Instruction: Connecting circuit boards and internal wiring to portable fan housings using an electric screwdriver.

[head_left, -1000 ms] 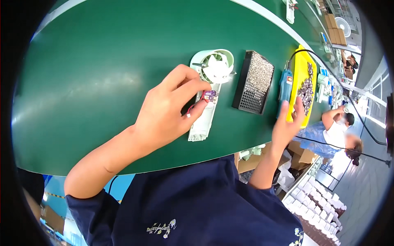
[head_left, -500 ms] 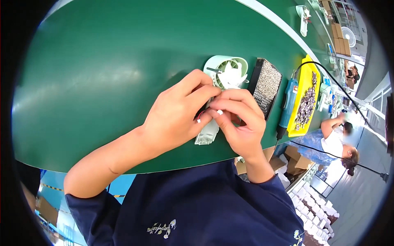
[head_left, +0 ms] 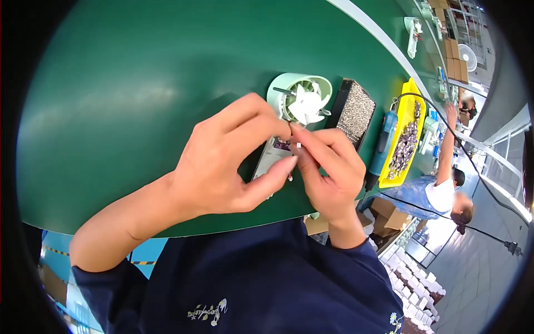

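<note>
Right hand (head_left: 332,177) pinching small white connector (head_left: 298,145); left hand (head_left: 219,158), thumb and forefinger parted, near side of pale-green fan (head_left: 306,103).

From afar I see pale glare (head_left: 130,92) on the green desk (head_left: 167,50), grey floor (head_left: 473,261) at right, cardboard boxes (head_left: 451,69) beside a white fan (head_left: 467,57).

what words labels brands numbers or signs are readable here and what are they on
None reads clearly.
Dark blue shirt: pale script beside flowers, too small and blurred.
Purple part: any marks too small.
Blue power tool: no legible label.
</note>
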`<state>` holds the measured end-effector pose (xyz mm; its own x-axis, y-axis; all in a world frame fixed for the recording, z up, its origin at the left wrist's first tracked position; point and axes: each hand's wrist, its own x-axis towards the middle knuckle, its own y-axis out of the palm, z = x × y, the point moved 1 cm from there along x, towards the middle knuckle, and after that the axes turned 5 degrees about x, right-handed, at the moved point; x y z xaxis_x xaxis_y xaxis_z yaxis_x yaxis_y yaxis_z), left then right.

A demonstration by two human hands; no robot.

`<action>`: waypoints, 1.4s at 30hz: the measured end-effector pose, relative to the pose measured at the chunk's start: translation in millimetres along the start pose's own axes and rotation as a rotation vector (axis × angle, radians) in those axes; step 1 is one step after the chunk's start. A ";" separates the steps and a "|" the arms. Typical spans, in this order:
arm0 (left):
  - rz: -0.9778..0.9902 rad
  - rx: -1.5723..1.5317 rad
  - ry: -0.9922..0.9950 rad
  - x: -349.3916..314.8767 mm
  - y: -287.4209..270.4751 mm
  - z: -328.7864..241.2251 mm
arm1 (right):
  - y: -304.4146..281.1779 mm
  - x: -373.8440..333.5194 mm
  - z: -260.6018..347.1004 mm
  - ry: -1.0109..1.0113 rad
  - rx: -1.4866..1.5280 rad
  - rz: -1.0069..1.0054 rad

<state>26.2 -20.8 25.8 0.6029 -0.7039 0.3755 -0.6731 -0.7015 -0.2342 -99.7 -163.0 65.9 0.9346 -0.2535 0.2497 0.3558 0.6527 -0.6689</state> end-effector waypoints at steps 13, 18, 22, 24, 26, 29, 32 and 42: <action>0.055 -0.158 -0.082 -3.4 -11.1 7.1 | 5.1 5.9 4.4 0.056 0.130 -0.040; 0.081 -0.160 -0.105 -4.3 -11.8 8.3 | 10.1 3.6 1.5 0.025 0.117 -0.106; 0.067 -0.084 -0.074 -3.5 -10.5 7.4 | 4.8 1.2 -0.2 0.004 0.030 -0.055; 0.044 -0.061 -0.071 -3.7 -8.2 5.2 | 2.6 3.1 -0.3 -0.016 0.000 -0.043; 0.014 0.022 -0.091 -3.8 -6.4 1.2 | 0.0 6.0 1.6 -0.035 -0.031 -0.031; 0.032 0.088 -0.066 -4.5 -6.1 0.9 | -4.5 7.7 5.1 -0.065 -0.099 0.001; 0.060 -0.017 -0.058 -5.3 -11.0 1.2 | -8.1 4.1 5.9 -0.018 -0.089 0.048; 0.122 -0.104 -0.079 -8.5 -9.3 5.1 | -5.2 2.5 7.4 0.181 0.148 0.092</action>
<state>29.6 -8.9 20.2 0.5432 -0.7926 0.2769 -0.7814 -0.5979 -0.1786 -99.1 -161.8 75.2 0.9513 -0.3034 0.0537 0.2787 0.7730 -0.5699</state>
